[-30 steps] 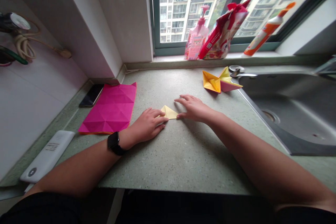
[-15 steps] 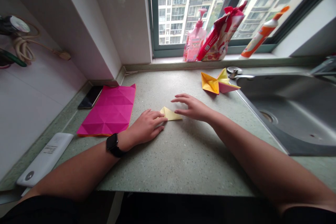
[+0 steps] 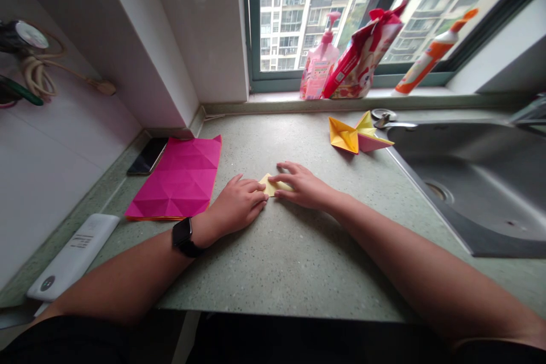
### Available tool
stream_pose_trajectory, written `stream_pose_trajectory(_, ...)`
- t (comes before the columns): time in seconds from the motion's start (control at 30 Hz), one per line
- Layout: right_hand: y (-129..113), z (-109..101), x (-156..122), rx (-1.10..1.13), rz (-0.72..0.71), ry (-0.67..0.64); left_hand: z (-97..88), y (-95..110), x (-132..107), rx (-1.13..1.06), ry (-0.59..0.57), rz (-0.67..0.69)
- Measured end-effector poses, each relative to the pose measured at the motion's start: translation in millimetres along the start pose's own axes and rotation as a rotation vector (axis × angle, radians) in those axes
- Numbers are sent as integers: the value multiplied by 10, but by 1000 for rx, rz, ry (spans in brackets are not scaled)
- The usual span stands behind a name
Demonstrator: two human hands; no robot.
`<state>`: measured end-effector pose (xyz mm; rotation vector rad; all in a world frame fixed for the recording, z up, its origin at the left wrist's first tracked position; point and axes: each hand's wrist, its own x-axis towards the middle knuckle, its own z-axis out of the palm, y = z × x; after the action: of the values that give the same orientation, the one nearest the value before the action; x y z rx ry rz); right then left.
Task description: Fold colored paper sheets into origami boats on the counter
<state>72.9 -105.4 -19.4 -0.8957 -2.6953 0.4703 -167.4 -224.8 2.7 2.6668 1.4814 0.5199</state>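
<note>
Fingertips [image 3: 261, 187] of the left hand [image 3: 236, 202] rest on the left end of a small, pale yellow folded paper [image 3: 269, 188], and we see them lying close together, though we cannot tell whether the thumb pinches it from below. Half a second ago the right hand [image 3: 305, 187] hung off the paper's right end; now we find it over that end, forefinger on top, thumb by the near edge, the two parted and the other fingers spread. The paper thus sits between both hands on the speckled counter [image 3: 264, 261], and we judge it better steadied than under one hand alone, though the right fingers hide much of its right part. Left of the hands, we notice a black watch [image 3: 184, 236] on the left wrist, just beside a stack of creased magenta sheets [image 3: 183, 173], which a leftward swing could nudge. A dark phone [image 3: 147, 157] lies at the stack's far left, a white device [image 3: 74, 256] nearer us. Far right, we see a yellow and pink folded model [image 3: 344, 135] beside the sink [image 3: 452, 244]; beyond, a pink pump bottle [image 3: 318, 71], a red bag [image 3: 362, 62] and an orange-and-white bottle [image 3: 429, 60] stand on the window sill, well apart from the paper.
</note>
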Motion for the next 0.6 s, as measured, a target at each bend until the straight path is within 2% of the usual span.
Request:
stream_pose_trajectory(0.2, -13, 13, 8, -20, 8, -3, -76, 15, -5, 123, 4, -68)
stream_pose_trajectory(0.43, -39, -34, 7, -32, 9, -26, -188, -49, -79, 234, -66, -104)
stream_pose_trajectory(0.6, -45, -49, 22, -36, 6, -43, -327, -97, -107, 225, -126, -116)
